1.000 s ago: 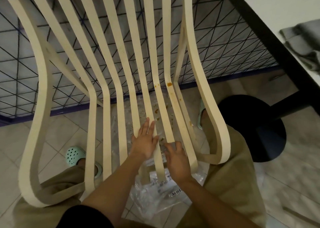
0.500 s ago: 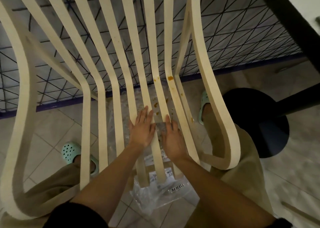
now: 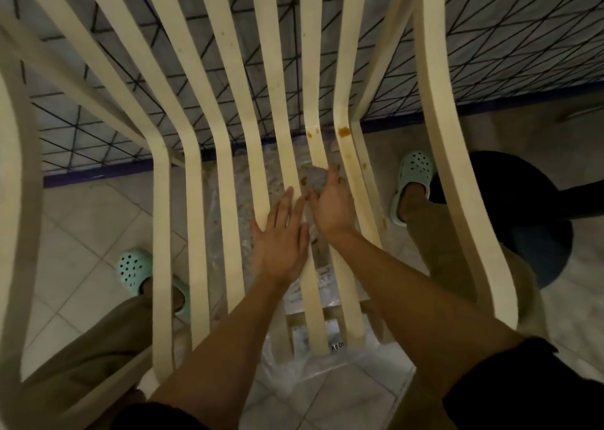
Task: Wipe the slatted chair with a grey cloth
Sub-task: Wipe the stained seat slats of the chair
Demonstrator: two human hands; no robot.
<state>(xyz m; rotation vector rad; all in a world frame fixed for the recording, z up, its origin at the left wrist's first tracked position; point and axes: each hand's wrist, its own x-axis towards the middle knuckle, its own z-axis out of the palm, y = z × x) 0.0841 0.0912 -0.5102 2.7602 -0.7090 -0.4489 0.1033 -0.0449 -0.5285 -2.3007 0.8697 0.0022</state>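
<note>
The cream slatted chair (image 3: 225, 181) fills the view, its seat slats running away from me. Orange-brown stains (image 3: 343, 131) mark two slats near the bend, with smaller spots along the right slats. My right hand (image 3: 331, 205) lies over a bunched grey cloth (image 3: 313, 178) on the stained slats, fingers curled onto it just short of the stains. My left hand (image 3: 281, 241) rests flat, fingers spread, on the slats beside it. Most of the cloth is hidden under my right hand.
A clear plastic sheet (image 3: 294, 367) lies on the tiled floor under the seat. A black wire mesh panel (image 3: 490, 53) stands behind the chair. A black round table base (image 3: 523, 220) sits at the right. My feet in mint clogs (image 3: 134, 269) straddle the chair.
Both hands have slid forward along the slats toward the stains, the right one carrying the cloth further ahead. The view has moved in closer.
</note>
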